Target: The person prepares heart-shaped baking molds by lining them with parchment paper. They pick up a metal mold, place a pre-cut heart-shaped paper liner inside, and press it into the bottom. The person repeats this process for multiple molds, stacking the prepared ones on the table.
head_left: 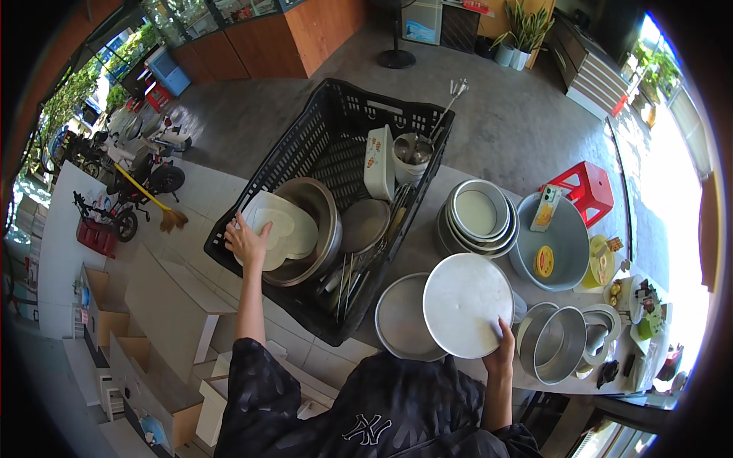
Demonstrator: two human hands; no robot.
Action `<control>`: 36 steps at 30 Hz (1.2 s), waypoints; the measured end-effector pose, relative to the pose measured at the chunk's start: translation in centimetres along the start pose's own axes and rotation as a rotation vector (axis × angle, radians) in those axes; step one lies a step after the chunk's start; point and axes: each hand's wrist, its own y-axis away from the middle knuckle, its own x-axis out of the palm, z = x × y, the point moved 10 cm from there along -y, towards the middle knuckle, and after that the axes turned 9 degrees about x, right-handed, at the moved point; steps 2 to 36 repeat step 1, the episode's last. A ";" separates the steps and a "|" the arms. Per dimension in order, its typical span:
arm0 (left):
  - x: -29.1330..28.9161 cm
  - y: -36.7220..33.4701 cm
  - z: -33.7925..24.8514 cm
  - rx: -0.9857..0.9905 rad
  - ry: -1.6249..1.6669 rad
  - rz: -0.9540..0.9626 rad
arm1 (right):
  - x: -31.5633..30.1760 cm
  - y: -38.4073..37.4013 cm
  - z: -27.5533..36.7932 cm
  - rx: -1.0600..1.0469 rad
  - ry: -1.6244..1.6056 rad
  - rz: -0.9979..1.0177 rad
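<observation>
My left hand (246, 240) is closed on the edge of a white squarish dish (263, 204), its thumb and fingers apart around the corner. A pale heart-shaped piece (284, 235) lies against that dish. Both rest in a large metal bowl (327, 206) inside a black plastic crate (294, 141). On the right, my right hand (500, 349) grips the lower right rim of a round metal pan (467, 305), tilted with its flat face upward. This pan partly covers another round pan (408, 313) on the table.
The crate also holds a floral white container (379, 164), a white tub of ladles (412, 169), a pan lid (365, 227) and utensils. Right of it stand nested round tins (477, 214), a grey basin (561, 244) with a phone (544, 208), another round tin (556, 347) and a red stool (584, 187).
</observation>
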 end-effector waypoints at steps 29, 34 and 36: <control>0.2 0.1 -0.5 0.009 0.002 0.005 | -0.4 -0.1 0.2 0.001 -0.001 0.005; 0.2 0.1 -0.5 0.009 0.002 0.005 | -0.4 -0.1 0.2 0.001 -0.001 0.005; 0.2 0.1 -0.5 0.009 0.002 0.005 | -0.4 -0.1 0.2 0.001 -0.001 0.005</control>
